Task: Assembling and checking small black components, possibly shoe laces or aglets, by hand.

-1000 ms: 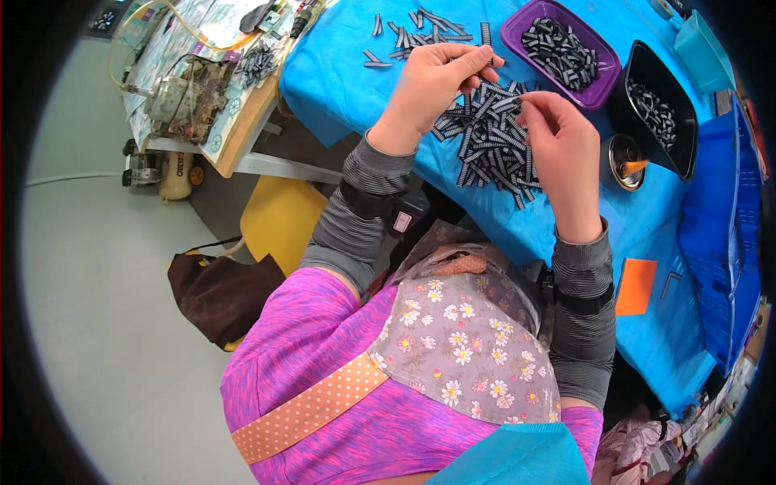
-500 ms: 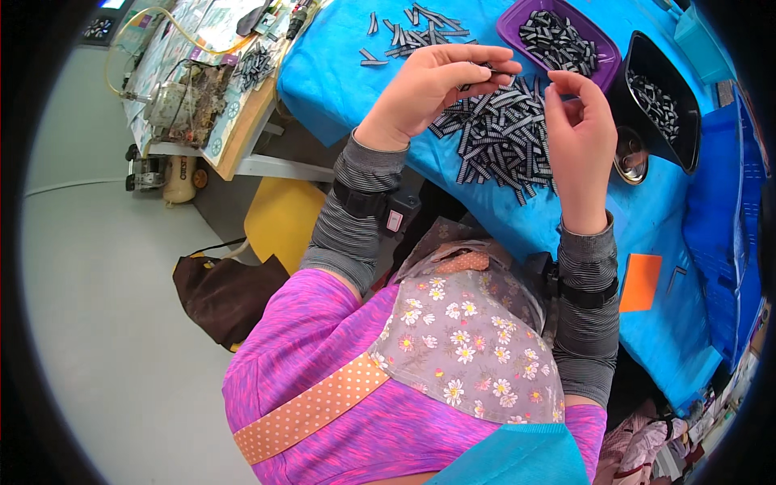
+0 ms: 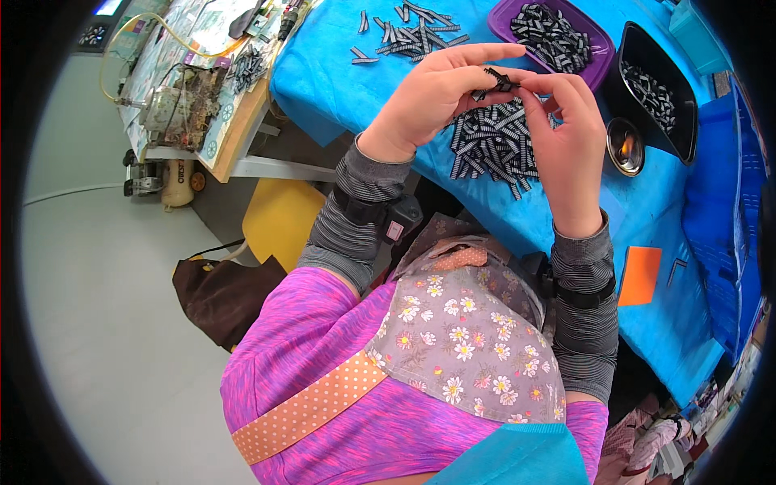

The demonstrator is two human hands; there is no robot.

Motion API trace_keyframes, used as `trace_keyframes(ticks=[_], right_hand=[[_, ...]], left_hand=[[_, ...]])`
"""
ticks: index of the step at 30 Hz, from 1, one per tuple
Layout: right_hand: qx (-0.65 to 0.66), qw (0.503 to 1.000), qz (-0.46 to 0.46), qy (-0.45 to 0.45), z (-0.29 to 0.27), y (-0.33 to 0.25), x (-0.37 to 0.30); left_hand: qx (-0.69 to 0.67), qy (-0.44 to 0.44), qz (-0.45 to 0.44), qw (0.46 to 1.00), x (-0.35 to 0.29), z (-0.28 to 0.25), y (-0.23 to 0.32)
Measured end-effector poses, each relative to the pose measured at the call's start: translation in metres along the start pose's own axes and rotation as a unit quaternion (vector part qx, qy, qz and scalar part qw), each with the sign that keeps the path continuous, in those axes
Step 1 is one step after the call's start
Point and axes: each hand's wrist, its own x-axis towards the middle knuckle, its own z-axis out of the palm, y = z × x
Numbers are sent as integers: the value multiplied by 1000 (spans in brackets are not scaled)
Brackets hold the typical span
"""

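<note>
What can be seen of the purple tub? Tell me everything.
The purple tub is open-topped, rectangular with rounded corners, and looks like smooth plastic. It holds many dark strips with pale stripes. It sits upright, angled, on the blue cloth, left of the black tub. The left hand and right hand partly hide its near side; contact is unclear.

Held piece: The left hand (image 3: pixel 432 93) and right hand (image 3: pixel 570 121) are covering parts of a small black ribbon piece (image 3: pixel 501 80), whose exact shape is proving too small to read.
Ribbon pile: Short black-and-white striped ribbon strips (image 3: pixel 493 145) are lying partly hidden behind both hands.
Purple tray: A purple plastic tray (image 3: pixel 600 70) is running past the top edge.
Metal dish: An orange glow (image 3: pixel 626 147) is blurring inside a round silver metal dish (image 3: pixel 632 167).
Bottom edge: A teal fabric piece (image 3: pixel 517 457) is being cropped there.
</note>
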Motion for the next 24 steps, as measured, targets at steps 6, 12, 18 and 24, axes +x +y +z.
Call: trace_keyframes(ticks=[6, 12, 18, 24], right_hand=[[-46, 998, -10, 32, -1, -1, -1], [-28, 999, 35, 30, 1, 0, -5], [30, 996, 79, 23, -2, 1, -8], [83, 987, 135, 20, -4, 0, -12]], left_hand=[[32, 20, 22, 999, 3, 3, -9], [116, 67, 75, 988, 7, 9, -19], [101, 86, 54, 990, 8, 7, -22], [170, 64, 47, 982, 11, 4, -28]])
